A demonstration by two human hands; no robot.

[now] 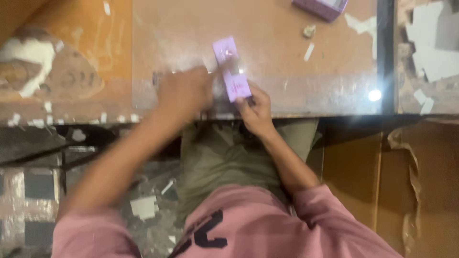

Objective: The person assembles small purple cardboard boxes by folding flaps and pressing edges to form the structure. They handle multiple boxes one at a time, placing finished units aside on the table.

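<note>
Both hands grip a flat lilac cardboard carton [231, 69] at the wooden worktop's [181, 28] near edge: right hand [256, 111] underneath, blurred left hand [185, 91] beside it.

— What sort of place is shown here?

— A small packing or craft workshop is suggested. A worn wooden worktable [296, 57], covered by a scratched clear sheet, is seen dotted with paper scraps [309, 51].

— And around it?

— More offcuts [143, 207] are scattered on the floor at the near left. Torn brown cardboard [406, 177] is stood at the right. A small lilac carton [321, 6] is left at the far edge of the table.
</note>
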